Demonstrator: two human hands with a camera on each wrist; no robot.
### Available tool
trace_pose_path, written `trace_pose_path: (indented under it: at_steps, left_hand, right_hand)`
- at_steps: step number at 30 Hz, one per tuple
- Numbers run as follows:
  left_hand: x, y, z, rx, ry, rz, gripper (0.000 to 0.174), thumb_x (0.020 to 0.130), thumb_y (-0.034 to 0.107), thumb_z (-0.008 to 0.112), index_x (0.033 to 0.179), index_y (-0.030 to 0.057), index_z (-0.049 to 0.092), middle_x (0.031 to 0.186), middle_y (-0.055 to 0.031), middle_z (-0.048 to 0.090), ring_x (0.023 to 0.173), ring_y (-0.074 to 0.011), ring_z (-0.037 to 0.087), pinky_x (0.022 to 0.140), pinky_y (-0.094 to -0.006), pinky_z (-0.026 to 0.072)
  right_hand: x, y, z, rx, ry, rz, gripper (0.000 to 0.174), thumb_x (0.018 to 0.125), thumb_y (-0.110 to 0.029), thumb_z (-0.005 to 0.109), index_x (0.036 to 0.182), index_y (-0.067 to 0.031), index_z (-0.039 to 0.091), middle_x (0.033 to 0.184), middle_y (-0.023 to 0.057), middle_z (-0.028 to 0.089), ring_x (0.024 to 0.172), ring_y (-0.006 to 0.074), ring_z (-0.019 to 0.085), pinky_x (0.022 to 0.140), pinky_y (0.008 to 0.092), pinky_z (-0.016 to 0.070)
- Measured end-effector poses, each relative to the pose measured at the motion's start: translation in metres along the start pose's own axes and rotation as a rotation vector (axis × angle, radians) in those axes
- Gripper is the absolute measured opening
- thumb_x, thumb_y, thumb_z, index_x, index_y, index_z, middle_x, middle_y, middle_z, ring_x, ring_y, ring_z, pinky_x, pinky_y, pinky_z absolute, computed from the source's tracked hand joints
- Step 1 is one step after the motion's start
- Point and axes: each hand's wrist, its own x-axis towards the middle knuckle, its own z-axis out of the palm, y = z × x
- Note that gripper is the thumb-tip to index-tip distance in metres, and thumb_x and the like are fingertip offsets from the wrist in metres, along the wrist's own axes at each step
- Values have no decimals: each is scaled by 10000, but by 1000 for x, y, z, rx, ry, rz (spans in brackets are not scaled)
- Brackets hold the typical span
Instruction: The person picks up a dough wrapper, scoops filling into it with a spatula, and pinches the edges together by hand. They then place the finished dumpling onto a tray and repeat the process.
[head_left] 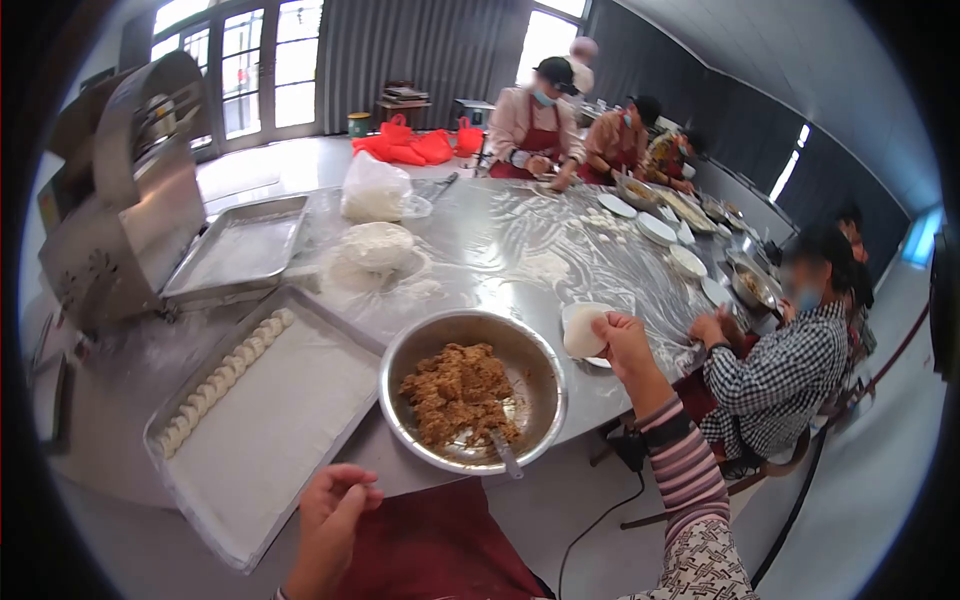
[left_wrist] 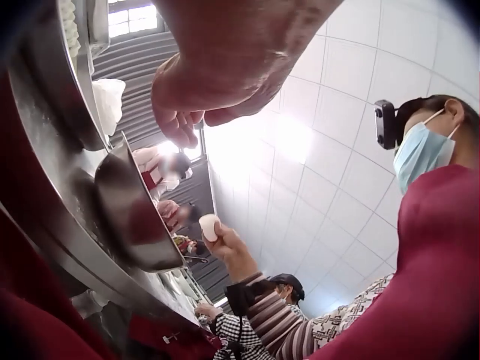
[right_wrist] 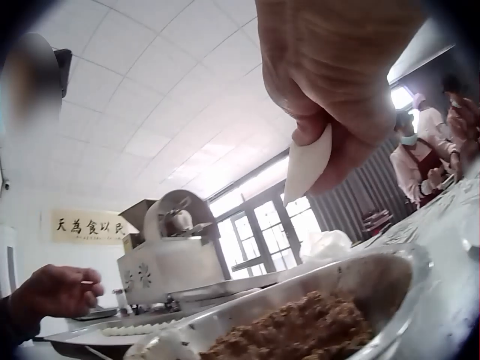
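Note:
My right hand [head_left: 628,350] pinches a round white dumpling wrapper [head_left: 580,333] between thumb and fingers, raised to the right of a steel bowl [head_left: 542,375]. In the right wrist view that wrapper [right_wrist: 307,166] hangs from the fingertips. Brown minced filling [head_left: 458,388] lies in the bowl, and a spoon handle [head_left: 507,456] leans over its near rim. My left hand [head_left: 332,515] hovers between bowl and tray with fingers loosely bent, holding nothing. Left of the bowl, a row of folded dumplings [head_left: 222,378] lines the far-left side of a metal tray [head_left: 300,410].
Behind the tray stand a second metal tray [head_left: 240,245] and a steel machine [head_left: 130,200]. A floured dough mound [head_left: 377,246] and a white plastic bag [head_left: 375,188] sit farther back. A person in a checked shirt [head_left: 775,360] sits at the right; others work across the table.

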Motion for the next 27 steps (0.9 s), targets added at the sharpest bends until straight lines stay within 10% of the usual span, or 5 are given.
trace_pose_path:
  at_steps: [6, 10, 14, 22, 27]
  left_hand:
    - [45, 9, 33, 525, -124, 575, 452, 835, 57, 632, 1257, 8, 477, 1220, -123, 532, 1094, -215, 554, 910, -321, 483]
    - [73, 12, 52, 315, -137, 506, 359, 820, 97, 679, 1147, -5, 572, 1055, -89, 617, 940, -140, 590, 807, -274, 496]
    - [75, 7, 44, 299, -94, 381, 176, 821, 91, 685, 967, -6, 664, 797, -28, 656, 751, -69, 584, 681, -233, 483]
    - [84, -1, 42, 289, -183, 359, 120, 863, 97, 650, 915, -11, 662, 766, -15, 650, 717, -60, 571, 645, -231, 479]
    - [85, -1, 43, 371, -112, 391, 126, 881, 114, 638, 896, -9, 659, 758, -8, 641, 717, -54, 562, 640, -229, 475]
  right_hand:
    - [-68, -41, 131, -403, -473, -218, 117, 865, -38, 604, 886, 50, 680, 717, -12, 642, 681, 52, 560, 639, 218, 456]
    - [-94, -36, 190, -398, -719, -241, 112, 865, -38, 620, 905, 46, 681, 787, -10, 656, 698, 53, 565, 638, 215, 458]
    - [-109, -40, 211, -272, -628, -49, 115, 855, -49, 644, 920, 34, 690, 812, 11, 665, 709, 40, 573, 611, 202, 461]
    - [-98, -13, 199, -478, -527, -280, 102, 844, -48, 664, 876, 41, 702, 740, 2, 662, 674, 43, 571, 595, 199, 467]
    - [-102, -23, 200, -254, -533, 24, 65, 821, -18, 667, 837, 33, 703, 710, -4, 654, 657, 32, 555, 586, 197, 456]
